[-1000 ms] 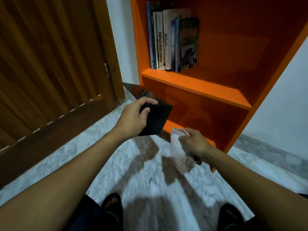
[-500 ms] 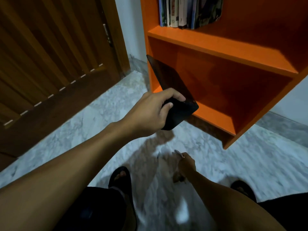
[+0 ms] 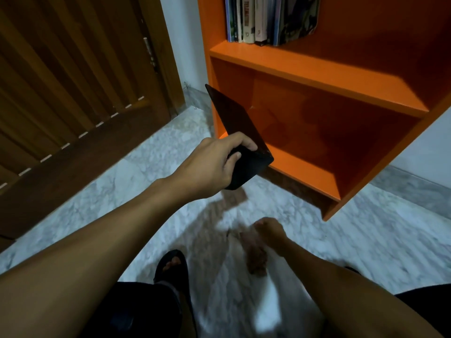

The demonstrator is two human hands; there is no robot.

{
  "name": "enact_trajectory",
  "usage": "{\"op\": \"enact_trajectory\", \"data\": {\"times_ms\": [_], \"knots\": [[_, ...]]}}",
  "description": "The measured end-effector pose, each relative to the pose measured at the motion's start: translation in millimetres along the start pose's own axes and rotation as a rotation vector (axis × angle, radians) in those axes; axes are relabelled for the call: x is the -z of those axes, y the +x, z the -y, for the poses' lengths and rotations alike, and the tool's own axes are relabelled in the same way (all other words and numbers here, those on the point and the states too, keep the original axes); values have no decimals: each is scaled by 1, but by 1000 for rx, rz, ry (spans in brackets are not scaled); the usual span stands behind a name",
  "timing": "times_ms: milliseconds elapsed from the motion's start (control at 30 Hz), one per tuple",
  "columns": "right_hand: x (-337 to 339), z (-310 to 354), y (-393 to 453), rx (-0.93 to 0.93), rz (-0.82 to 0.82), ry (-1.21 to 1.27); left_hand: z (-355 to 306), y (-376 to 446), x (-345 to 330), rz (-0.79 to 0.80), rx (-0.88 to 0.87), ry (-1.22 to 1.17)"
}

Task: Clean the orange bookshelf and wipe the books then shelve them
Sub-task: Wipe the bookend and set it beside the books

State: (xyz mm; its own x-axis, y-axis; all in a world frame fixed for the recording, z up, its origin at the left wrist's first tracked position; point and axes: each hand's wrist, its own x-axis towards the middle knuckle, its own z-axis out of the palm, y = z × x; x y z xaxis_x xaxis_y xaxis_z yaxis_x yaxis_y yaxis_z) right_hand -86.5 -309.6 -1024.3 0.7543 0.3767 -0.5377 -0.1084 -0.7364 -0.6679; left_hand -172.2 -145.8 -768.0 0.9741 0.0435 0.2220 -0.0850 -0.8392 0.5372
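Note:
The orange bookshelf (image 3: 317, 71) stands ahead on the right, and its lower compartment holds nothing. Several books (image 3: 268, 18) stand upright at the left end of the shelf above. My left hand (image 3: 212, 164) grips a thin black book (image 3: 234, 123) by its near corner. The book is tilted at the front left of the lower compartment. My right hand (image 3: 268, 230) is low over the floor and blurred by motion. A white cloth (image 3: 268, 311) smears downward from it, seemingly held in the fingers.
A brown wooden door (image 3: 73, 81) fills the left side, with a white wall strip between it and the bookshelf. The floor is grey-white marble (image 3: 151, 167). My foot in a black sandal (image 3: 172, 267) is at the bottom centre.
My left hand has carried the black book up to the front of the lower compartment. My right hand has dropped with the cloth from in front of the shelf to near the floor. The view has tilted down.

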Motion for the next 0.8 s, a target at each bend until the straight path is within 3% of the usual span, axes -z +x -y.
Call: {"op": "enact_trajectory", "data": {"times_ms": [100,200,267,367,467,600,800], "knots": [[48,46,-6,100,-265,332,0,0,1,76,-11,113],[103,116,-30,345,-517,427,-2,1,5,132,-51,313],[136,168,-62,523,-561,434,-11,3,9,147,-91,459],[169,225,-114,686,-450,306,-29,14,13,143,-130,638],[189,250,-137,730,-492,115,-43,26,20,50,-313,772],[218,267,-145,653,-626,17,-59,52,32,-77,-483,886],[283,280,-138,636,-848,15,-67,63,65,-282,-478,861]]}}
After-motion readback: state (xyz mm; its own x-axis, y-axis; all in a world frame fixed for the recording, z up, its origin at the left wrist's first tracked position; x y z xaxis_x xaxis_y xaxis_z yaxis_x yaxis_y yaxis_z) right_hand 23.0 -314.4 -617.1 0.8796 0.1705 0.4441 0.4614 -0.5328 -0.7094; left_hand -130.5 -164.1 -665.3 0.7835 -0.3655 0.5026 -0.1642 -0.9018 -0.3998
